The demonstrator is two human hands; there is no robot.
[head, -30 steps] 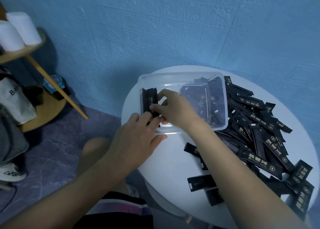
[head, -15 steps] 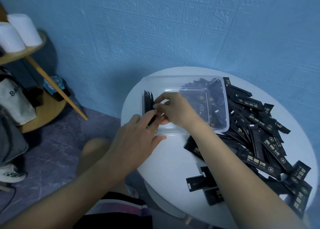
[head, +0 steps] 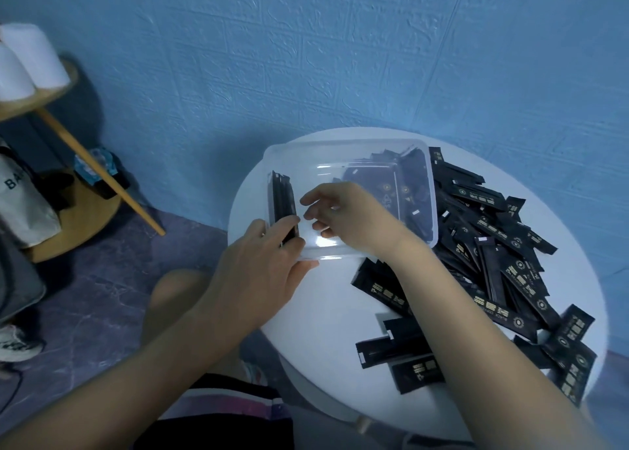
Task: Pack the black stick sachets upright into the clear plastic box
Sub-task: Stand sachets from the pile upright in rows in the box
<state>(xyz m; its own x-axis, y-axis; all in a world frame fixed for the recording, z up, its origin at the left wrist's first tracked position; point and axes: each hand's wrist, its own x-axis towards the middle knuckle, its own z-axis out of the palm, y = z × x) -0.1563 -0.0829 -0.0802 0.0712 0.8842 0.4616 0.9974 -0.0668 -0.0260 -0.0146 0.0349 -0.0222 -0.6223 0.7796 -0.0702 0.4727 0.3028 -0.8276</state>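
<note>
The clear plastic box (head: 340, 142) sits at the back of the round white table (head: 326, 313). A few black stick sachets (head: 280, 197) stand upright against its left wall. My left hand (head: 262, 266) reaches over the box's front left corner, its fingers pressing on those sachets and its thumb along the front rim. My right hand (head: 347, 218) hovers inside the box just right of them, fingers loosely spread and holding nothing. More sachets (head: 405, 191) lie loose in the box's right end. A big pile of sachets (head: 493, 245) covers the table's right side.
A few stray sachets (head: 391, 344) lie near the table's front edge. A round wooden shelf (head: 68, 218) with white rolls (head: 30, 58) and a cloth bag (head: 20, 197) stands on the floor at left. The blue wall is close behind the table.
My right hand has let go of the upright sachets and drawn a little to the right. My left fingers have slid onto them, and they now stand flat against the left wall.
</note>
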